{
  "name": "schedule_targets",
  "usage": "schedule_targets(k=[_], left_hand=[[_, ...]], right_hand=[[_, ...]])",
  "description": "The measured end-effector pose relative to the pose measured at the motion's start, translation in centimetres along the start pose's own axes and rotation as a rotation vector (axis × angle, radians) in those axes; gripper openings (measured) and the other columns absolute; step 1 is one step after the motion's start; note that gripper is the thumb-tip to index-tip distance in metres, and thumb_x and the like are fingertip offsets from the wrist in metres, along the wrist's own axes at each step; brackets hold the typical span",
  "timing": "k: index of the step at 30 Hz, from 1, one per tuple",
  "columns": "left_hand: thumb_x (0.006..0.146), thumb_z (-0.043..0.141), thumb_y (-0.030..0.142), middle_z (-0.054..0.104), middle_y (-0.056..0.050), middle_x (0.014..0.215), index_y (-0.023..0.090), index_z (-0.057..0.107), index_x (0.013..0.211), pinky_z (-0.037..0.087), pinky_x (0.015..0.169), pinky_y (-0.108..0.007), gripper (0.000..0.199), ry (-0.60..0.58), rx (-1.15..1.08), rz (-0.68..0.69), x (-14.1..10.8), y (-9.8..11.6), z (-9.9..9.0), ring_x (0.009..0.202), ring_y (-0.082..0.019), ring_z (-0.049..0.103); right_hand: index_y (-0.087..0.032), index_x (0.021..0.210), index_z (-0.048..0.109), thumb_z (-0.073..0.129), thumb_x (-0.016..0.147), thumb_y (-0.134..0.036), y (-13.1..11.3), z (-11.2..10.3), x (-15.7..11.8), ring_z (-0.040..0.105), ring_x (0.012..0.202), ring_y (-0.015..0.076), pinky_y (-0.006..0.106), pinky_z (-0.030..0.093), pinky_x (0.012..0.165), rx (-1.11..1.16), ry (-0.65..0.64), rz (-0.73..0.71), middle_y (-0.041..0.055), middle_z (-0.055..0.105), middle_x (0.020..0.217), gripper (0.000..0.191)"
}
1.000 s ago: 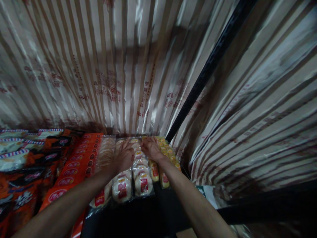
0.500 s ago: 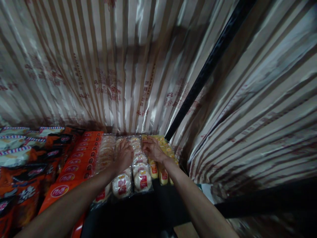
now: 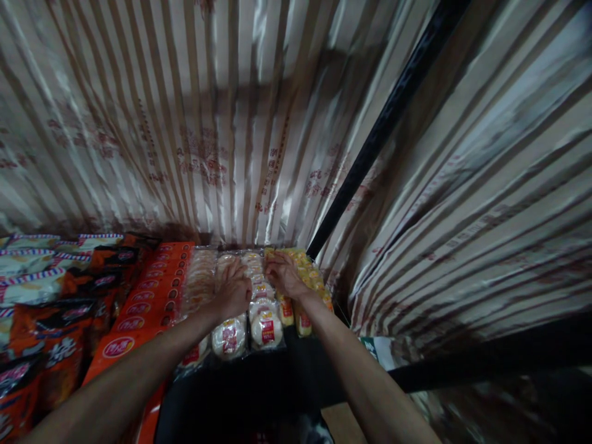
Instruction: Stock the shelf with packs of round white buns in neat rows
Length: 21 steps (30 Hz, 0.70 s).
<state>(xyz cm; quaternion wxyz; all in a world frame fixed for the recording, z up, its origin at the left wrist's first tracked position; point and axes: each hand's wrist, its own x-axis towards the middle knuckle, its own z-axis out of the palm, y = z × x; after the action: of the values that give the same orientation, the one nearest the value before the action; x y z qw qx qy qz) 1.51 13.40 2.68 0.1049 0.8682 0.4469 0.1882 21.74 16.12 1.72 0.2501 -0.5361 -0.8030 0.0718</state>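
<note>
Rows of clear-wrapped round white pastries with red labels (image 3: 267, 330) stand on a dark shelf (image 3: 231, 401). My left hand (image 3: 234, 290) rests on one of these rows, its fingers outstretched and apart. Just to the right, yellow wrapped pastries (image 3: 317, 282) stand in rows of their own. My right hand (image 3: 283, 274) lies over the left side of the yellow packs, beside the white ones, with its fingers extended. Neither hand is closed around a pack. My forearms cover part of the front packs.
Orange boxes (image 3: 118, 346) line the left side of the pastries. Farther left lie orange-and-black bags (image 3: 55, 339) and white bags with striped edges (image 3: 30, 287). Creased striped sheeting (image 3: 208, 123) hangs behind. A black post (image 3: 370, 142) slants at the corner. A cardboard piece (image 3: 343, 424) shows below.
The view has shifted slightly, so the goods at left appear a little farther right. Both hands stay over nearly the same packs, with their fingers still extended.
</note>
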Motion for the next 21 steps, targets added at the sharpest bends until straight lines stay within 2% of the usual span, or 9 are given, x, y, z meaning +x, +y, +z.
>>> schedule_targets(k=[4, 8, 11, 16, 21], left_hand=[[0.073, 0.05, 0.012, 0.055, -0.013, 0.127, 0.015, 0.065, 0.074, 0.022, 0.109, -0.051, 0.015, 0.05, 0.006, -0.036, -0.1, 0.1, 0.8, 0.134, -0.031, 0.027], [0.075, 0.047, 0.01, 0.052, -0.012, 0.131, 0.015, 0.063, 0.075, 0.026, 0.108, -0.052, 0.017, 0.11, 0.01, -0.059, -0.3, 0.1, 1.5, 0.137, -0.03, 0.021], [0.076, 0.046, 0.009, 0.05, -0.012, 0.132, 0.015, 0.062, 0.075, 0.027, 0.107, -0.052, 0.017, 0.125, -0.001, -0.053, -0.3, 0.3, 1.7, 0.137, -0.03, 0.018], [0.078, 0.046, 0.01, 0.053, -0.014, 0.128, 0.014, 0.062, 0.076, 0.025, 0.109, -0.052, 0.017, 0.124, 0.011, -0.103, -0.3, 0.4, 1.8, 0.136, -0.03, 0.022], [0.081, 0.046, 0.012, 0.053, -0.016, 0.126, 0.013, 0.063, 0.085, 0.023, 0.11, -0.053, 0.017, 0.174, 0.051, -0.051, -1.1, 0.3, 1.2, 0.136, -0.03, 0.022]], right_hand=[[-0.02, 0.08, 0.068, 0.065, 0.072, -0.016, -0.6, -1.0, -0.8, 0.037, 0.125, 0.0257, 0.048, 0.024, 0.103, -0.019, -0.016, 0.006, 0.0075, 0.062, 0.114, 0.009], [-0.021, 0.077, 0.07, 0.067, 0.073, -0.021, -1.4, -2.2, -1.7, 0.029, 0.131, 0.0287, 0.052, 0.021, 0.104, -0.037, -0.101, 0.01, 0.0074, 0.058, 0.122, 0.005], [-0.021, 0.075, 0.071, 0.067, 0.072, -0.018, -2.1, -2.9, -1.9, 0.024, 0.134, 0.031, 0.054, 0.02, 0.104, -0.067, -0.165, 0.034, 0.0068, 0.056, 0.125, 0.006], [-0.02, 0.075, 0.07, 0.062, 0.074, -0.014, -2.9, -3.0, -1.7, 0.025, 0.133, 0.0311, 0.054, 0.021, 0.104, -0.09, -0.17, 0.042, 0.007, 0.058, 0.121, 0.01], [-0.02, 0.075, 0.069, 0.059, 0.074, -0.013, -2.6, -2.3, -1.7, 0.03, 0.131, 0.0283, 0.051, 0.022, 0.105, -0.107, -0.131, 0.005, 0.0078, 0.062, 0.113, 0.012]])
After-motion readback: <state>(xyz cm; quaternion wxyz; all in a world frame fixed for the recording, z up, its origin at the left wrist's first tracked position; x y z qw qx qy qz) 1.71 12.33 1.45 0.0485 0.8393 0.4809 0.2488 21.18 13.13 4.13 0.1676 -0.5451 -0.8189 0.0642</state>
